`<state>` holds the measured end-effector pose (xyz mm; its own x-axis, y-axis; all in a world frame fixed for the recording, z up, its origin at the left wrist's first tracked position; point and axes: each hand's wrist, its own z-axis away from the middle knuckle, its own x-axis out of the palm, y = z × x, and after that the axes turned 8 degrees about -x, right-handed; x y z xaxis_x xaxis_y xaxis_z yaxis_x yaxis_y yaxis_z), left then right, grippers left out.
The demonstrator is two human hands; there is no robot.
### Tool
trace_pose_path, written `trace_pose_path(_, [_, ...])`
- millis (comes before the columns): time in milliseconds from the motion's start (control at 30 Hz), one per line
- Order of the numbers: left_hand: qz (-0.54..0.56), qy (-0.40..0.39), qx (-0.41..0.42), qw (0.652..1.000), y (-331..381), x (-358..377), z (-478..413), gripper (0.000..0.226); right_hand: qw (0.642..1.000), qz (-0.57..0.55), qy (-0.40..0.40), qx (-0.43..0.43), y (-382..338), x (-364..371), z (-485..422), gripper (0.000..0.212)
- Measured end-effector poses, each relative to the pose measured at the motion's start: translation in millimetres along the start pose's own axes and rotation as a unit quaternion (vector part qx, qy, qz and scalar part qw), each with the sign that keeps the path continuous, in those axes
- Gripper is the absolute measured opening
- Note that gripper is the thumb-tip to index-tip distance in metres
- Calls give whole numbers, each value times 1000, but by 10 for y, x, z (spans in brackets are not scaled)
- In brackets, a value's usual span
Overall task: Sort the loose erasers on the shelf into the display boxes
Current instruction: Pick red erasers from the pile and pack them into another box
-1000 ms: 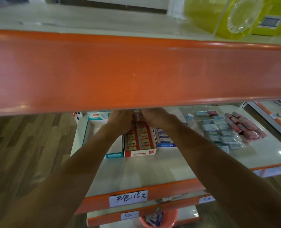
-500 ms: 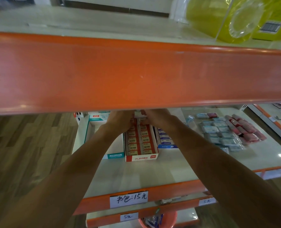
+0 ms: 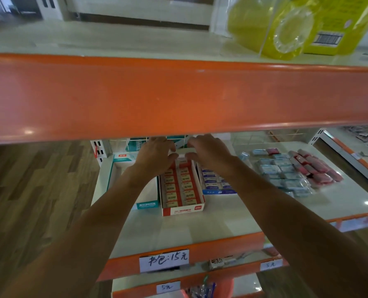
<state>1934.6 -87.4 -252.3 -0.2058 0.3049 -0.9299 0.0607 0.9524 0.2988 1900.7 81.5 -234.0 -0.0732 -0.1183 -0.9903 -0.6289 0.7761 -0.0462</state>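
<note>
reaching in under the orange lip of the upper shelf (image 3: 178, 97), the person's left grip (image 3: 155, 157) and right grip (image 3: 210, 154) meet over the far end of the red-and-white display box (image 3: 183, 210). between them sits a small white eraser (image 3: 182, 155). each grip pinches one end of it, thumb below and curled fingers above, just over the back of the box. the box stands on the lower white shelf (image 3: 178, 231) and holds two close-packed rows of sleeved erasers. a teal display box (image 3: 148, 204) stands just beside it on the left, and a blue display box (image 3: 219, 192) just beside it on the right. further right on the same shelf, apart from the boxes, loose erasers lie together: blue-grey wrapped erasers (image 3: 279, 172) next to pink wrapped erasers (image 3: 317, 168). a handwritten price label (image 3: 164, 260) is stuck on the shelf's orange front edge.
</note>
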Motion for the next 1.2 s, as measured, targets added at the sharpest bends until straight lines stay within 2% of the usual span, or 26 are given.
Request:
trace_pose_path(167, [3,35,4,999,366,9,12,19,999,-3,42,18,187,-79,280,41])
trace_pose_path(333, [1,60,41,997,899,63,-8,21,998,-10,43,53,502,-81,621,45])
trace_pose_path(500, [-39,18,74,996,1482,186,-58,26,993,-23,50,100,906,-185,1022,45])
trace_pose_path(933, [-26,-25,130,991,2816,601,-137,28,982,-43,50,175,1940,-393,1986,39])
trace_pose_path(1200, [-24,-40,165,985,3433,883,-88,28,976,-52,87,195,2409,-359,2467,37])
